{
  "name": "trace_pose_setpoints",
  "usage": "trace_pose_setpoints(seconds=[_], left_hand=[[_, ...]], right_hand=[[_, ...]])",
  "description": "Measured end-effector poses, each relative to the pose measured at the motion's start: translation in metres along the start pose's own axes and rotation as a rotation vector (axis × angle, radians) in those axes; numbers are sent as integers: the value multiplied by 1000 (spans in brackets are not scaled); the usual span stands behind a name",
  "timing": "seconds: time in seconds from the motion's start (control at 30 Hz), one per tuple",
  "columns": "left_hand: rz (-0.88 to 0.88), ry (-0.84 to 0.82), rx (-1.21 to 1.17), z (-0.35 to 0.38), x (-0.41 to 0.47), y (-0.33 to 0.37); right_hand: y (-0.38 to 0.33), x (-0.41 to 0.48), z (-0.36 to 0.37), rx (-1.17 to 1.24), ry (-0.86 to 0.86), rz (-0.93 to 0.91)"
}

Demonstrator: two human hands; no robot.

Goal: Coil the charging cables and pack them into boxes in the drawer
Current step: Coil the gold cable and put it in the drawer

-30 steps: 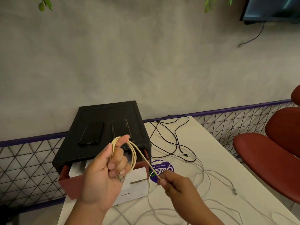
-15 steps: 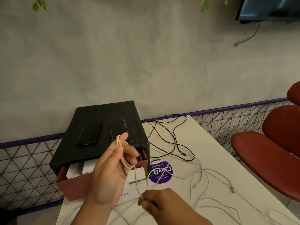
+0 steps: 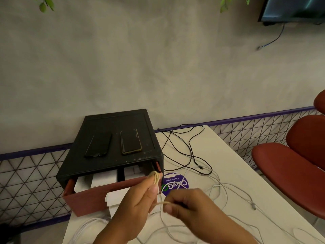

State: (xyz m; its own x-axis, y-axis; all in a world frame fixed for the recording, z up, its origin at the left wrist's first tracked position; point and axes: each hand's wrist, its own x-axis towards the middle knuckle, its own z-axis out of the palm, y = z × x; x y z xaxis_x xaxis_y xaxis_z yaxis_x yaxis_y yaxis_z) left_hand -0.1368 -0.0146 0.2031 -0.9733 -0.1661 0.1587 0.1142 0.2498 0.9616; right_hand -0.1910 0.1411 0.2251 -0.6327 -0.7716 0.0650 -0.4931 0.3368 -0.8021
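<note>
Left hand (image 3: 139,205) up in front of the black cabinet (image 3: 114,124), near its right front corner. Thumb and fingers curled, pinching a tight cream cable coil (image 3: 155,176), loops poking up above the fingertips. Right hand (image 3: 191,206) just right of the left, also in front of the cabinet, fingers curled, pinching the loose tail (image 3: 162,203) of the same cream cable, stretched short between the two hands.

Red-brown drawer (image 3: 98,196) standing partly out of the cabinet front, with white boxes (image 3: 103,179) inside, side by side. Another white box (image 3: 117,196) on the surface (image 3: 219,155) just in front of the drawer, partly hidden behind the left hand.

On top of the cabinet, lying flat side by side: a black phone (image 3: 98,144) to the left, a gold-edged phone (image 3: 131,141) to the right.

Right of the cabinet, a black cable (image 3: 186,147) looping loose across the surface. Nearer the front, white cables (image 3: 219,189) in a tangle, running on below both hands. Round purple sticker (image 3: 175,184) on the surface just right of the drawer's front corner, partly covered by the coil. Well right of the cabinet, off the surface, red chairs (image 3: 290,169). Behind the cabinet, a grey wall (image 3: 158,67) with a wire lattice (image 3: 26,182) along its base.
</note>
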Motion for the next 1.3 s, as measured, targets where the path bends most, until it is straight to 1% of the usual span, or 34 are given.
trace_pose_setpoints(seconds=[0.03, 0.07, 0.2, 0.3, 0.37, 0.4, 0.47, 0.53, 0.6, 0.7, 0.73, 0.8, 0.9, 0.97, 1.07, 1.17, 1.3], left_hand=[[-25, -25, -75, -1, -2, 4], [-18, -54, -100, -2, -3, 6], [30, -158, -46, -7, -3, 12], [55, -131, 40, -10, -3, 11], [51, -88, 69, -11, -3, 10], [44, -64, 69, -11, -2, 10], [11, -32, 4, -10, -2, 14], [-44, -1, -122, -8, -2, 19], [-94, 25, -235, -4, -2, 23], [-182, 69, -450, 3, -3, 30], [-209, 83, -521, 4, -3, 33], [-259, 103, -627, 7, -3, 39], [-334, 114, -755, 9, -2, 43], [-371, 111, -810, 11, -2, 45], [-389, 103, -853, 10, -1, 45], [-405, 85, -830, 7, 0, 44], [-366, 140, -597, 4, 0, 42]], right_hand=[[3, 1, -4, 5, 47, -4], [5, 2, -8, 9, 90, -8], [7, 5, -21, 43, 209, -28], [5, 5, -27, 25, 237, -38], [9, 5, -29, -89, 261, -56], [11, 5, -30, -183, 266, -71], [16, 7, -31, -507, 318, -138], [18, 7, -29, -708, 373, -163], [18, 10, -22, -785, 445, -166], [16, 13, -12, -764, 524, -134], [15, 13, -9, -708, 541, -123], [8, 13, -8, -473, 576, -57], [-4, 15, -4, -4, 551, 65], [-11, 17, -3, 296, 508, 101], [-10, 20, -3, 708, 382, 172], [-5, 21, -4, 913, 302, 197], [-3, 19, -6, 1062, 244, 164]])
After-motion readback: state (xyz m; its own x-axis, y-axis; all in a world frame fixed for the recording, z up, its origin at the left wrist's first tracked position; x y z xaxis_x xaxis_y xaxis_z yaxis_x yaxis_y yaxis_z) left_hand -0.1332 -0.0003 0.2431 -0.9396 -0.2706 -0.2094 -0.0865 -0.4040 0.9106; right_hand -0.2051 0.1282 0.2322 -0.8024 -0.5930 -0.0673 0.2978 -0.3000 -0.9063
